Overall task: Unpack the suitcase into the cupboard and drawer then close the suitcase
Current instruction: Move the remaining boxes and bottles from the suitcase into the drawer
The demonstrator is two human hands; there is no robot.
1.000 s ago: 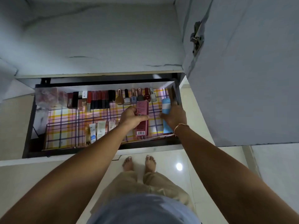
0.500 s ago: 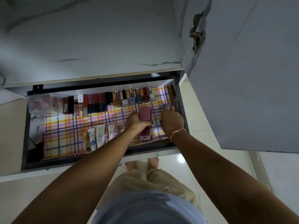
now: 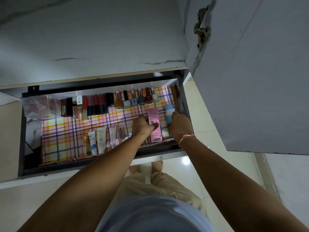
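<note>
Inside the drawer [image 3: 107, 163], my left hand [image 3: 142, 125] grips the pink box [image 3: 154, 124]; just beside it, my right hand [image 3: 178, 126] clasps the blue tube [image 3: 168, 113].

This looks like a room in a home. An open drawer [image 3: 103, 166] in a grey cupboard [image 3: 250, 81] holds nail polish bottles [image 3: 137, 98] along its back edge and small cream tubes [image 3: 100, 141] near its front edge. The floor [image 3: 209, 143] has shiny pale tiles.
</note>
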